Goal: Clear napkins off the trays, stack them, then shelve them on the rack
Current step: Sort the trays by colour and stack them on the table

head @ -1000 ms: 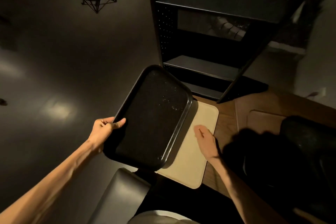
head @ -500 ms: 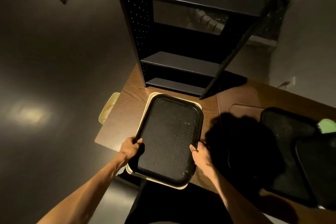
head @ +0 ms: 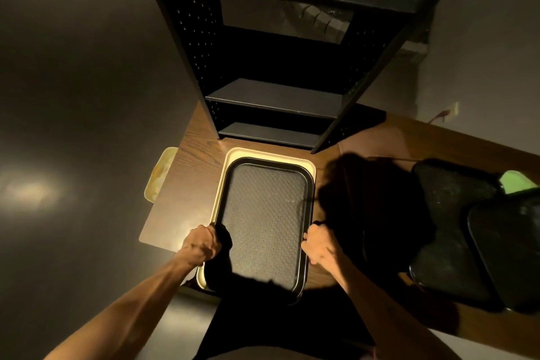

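A black tray (head: 264,222) lies stacked inside a cream tray (head: 271,154) on the wooden table (head: 190,184), just in front of the black rack (head: 274,96). My left hand (head: 201,244) grips the stack's left rim near the front. My right hand (head: 318,245) grips the right rim opposite. The rack's shelves look bare. No napkin shows on the stacked trays.
Two more black trays (head: 450,231) (head: 508,254) overlap on the table to the right, with a green tray (head: 517,183) peeking out behind them. A pale yellow bin (head: 160,174) hangs off the table's left edge. Dark floor lies to the left.
The black tray was carried in my left hand from the left and set onto the cream tray. Both hands now hold the stack's side rims, and the stack sits squarer to the rack.
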A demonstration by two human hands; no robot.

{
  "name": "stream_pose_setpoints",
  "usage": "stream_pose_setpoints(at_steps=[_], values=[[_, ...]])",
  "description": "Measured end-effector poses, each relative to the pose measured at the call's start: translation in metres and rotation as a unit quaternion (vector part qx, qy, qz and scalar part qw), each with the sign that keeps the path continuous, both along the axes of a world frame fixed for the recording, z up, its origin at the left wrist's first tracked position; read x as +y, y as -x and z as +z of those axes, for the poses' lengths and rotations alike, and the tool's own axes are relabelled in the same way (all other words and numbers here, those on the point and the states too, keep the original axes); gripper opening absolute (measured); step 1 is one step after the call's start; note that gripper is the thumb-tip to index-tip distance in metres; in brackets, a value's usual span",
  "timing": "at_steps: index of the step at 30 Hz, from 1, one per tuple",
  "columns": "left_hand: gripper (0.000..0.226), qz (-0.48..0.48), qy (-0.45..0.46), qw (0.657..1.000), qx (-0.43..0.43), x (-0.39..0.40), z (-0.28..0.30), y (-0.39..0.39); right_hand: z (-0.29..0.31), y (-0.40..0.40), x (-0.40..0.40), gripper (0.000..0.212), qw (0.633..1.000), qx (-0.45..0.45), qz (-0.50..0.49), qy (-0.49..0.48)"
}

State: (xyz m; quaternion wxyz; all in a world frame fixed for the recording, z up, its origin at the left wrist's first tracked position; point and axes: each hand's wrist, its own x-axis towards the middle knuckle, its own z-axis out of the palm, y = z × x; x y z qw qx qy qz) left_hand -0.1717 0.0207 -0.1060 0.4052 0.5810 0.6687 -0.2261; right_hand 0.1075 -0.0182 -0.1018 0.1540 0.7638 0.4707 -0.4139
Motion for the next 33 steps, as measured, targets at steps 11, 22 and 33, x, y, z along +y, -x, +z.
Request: stream_pose_setpoints(at_steps=[11, 22, 33], values=[[0.036, -0.151, -0.012, 0.986, 0.063, 0.018, -0.014, 0.01, 0.0, 0.01, -0.004, 0.031, 0.998, -0.047, 0.023, -0.036], [0.033, -0.238, -0.074, 0.964, 0.091, 0.041, 0.02, -0.014, 0.022, 0.005, 0.005, 0.036, 0.997, -0.058, -0.003, -0.059], [0.033, -0.143, -0.095, 0.978, -0.121, 0.049, 0.087, -0.19, 0.078, -0.121, -0.004, 0.026, 0.966, 0.047, -0.119, -0.226]])
